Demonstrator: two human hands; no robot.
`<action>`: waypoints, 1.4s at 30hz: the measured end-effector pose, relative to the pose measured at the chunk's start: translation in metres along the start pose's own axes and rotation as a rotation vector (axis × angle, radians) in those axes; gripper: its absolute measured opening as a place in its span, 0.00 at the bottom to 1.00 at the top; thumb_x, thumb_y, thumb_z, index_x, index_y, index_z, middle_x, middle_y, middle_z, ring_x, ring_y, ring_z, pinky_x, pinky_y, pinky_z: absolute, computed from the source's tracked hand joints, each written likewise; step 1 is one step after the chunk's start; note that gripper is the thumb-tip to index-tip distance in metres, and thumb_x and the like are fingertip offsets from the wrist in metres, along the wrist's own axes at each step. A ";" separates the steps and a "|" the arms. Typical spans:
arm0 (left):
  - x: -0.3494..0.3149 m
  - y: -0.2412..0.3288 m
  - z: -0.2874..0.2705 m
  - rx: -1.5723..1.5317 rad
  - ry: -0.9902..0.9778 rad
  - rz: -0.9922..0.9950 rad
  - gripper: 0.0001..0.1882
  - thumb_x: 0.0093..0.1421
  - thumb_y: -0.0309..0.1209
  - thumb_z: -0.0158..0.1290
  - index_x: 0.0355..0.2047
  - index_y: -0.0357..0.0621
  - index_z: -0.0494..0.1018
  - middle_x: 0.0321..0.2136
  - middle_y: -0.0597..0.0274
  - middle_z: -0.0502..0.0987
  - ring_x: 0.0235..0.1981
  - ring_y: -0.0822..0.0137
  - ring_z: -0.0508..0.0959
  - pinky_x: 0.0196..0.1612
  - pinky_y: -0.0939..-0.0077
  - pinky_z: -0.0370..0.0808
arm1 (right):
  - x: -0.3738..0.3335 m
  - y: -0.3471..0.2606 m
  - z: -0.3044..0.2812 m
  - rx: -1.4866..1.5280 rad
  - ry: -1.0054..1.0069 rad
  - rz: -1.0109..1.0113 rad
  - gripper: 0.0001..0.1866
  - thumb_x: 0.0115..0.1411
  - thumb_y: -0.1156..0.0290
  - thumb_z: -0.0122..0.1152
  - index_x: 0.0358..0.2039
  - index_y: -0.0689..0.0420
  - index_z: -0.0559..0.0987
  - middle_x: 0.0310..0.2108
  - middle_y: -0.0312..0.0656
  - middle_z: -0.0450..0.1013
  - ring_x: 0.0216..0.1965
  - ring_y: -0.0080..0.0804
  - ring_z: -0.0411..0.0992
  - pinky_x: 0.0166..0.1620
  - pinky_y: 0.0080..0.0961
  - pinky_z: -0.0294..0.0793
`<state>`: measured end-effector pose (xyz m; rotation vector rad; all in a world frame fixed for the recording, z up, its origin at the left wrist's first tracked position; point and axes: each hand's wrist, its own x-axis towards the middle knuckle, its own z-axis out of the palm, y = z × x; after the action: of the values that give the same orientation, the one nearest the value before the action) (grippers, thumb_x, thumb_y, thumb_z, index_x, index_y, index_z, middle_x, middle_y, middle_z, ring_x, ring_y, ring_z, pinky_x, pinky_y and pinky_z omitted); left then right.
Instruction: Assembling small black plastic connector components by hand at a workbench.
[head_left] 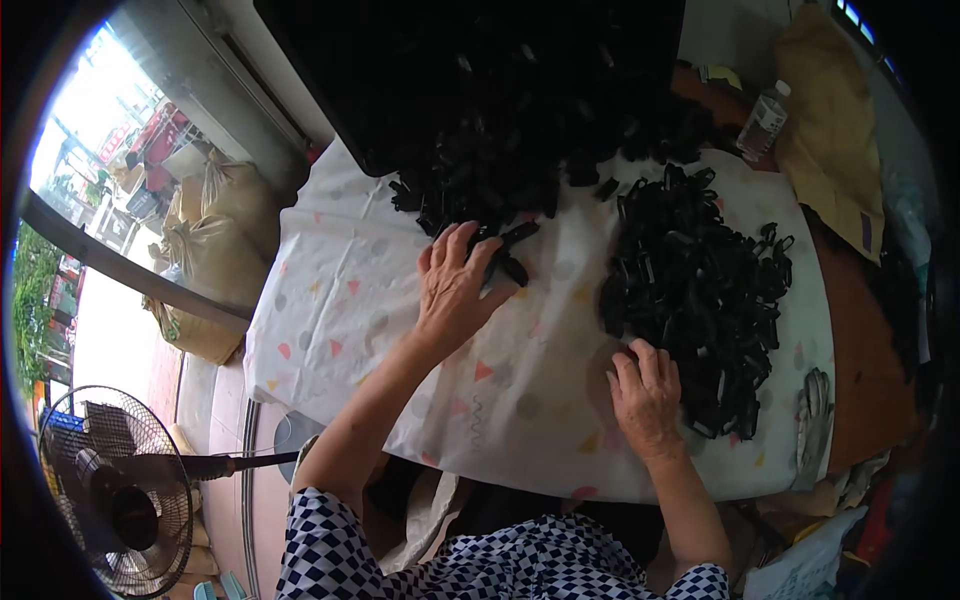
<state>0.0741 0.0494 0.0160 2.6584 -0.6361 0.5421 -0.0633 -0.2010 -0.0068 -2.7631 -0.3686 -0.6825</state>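
Small black looped plastic pieces lie in two heaps on a patterned white tablecloth [400,320]. My left hand [455,285] reaches to the near edge of the far heap [480,190], fingers spread and thumb stretched out. A few loose black pieces [513,270] lie between its index finger and thumb, and I see no firm grip on them. At the near left edge of the right-hand heap [695,300], my right hand [647,400] rests with loosely bent, slightly parted fingers. Nothing shows in it, though the undersides of its fingers are hidden.
A large black bin [400,80] stands at the table's far side, with pieces in front. A plastic bottle [765,120] and brown sacking [830,130] are at the far right. Grey gloves [814,420] lie near the right edge. A fan [120,490] stands at left, below stuffed sacks [215,265].
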 end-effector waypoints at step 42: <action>0.037 0.041 0.026 0.084 -0.320 0.104 0.22 0.55 0.45 0.56 0.50 0.59 0.72 0.51 0.57 0.67 0.52 0.54 0.67 0.55 0.52 0.60 | 0.000 0.011 0.010 0.274 0.023 -0.037 0.07 0.48 0.78 0.65 0.26 0.58 0.75 0.30 0.40 0.67 0.33 0.37 0.67 0.35 0.30 0.72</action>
<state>0.0917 -0.0088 0.0193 2.8298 -0.8623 0.1720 -0.0554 -0.2079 -0.0176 -2.4938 -0.4713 -0.6204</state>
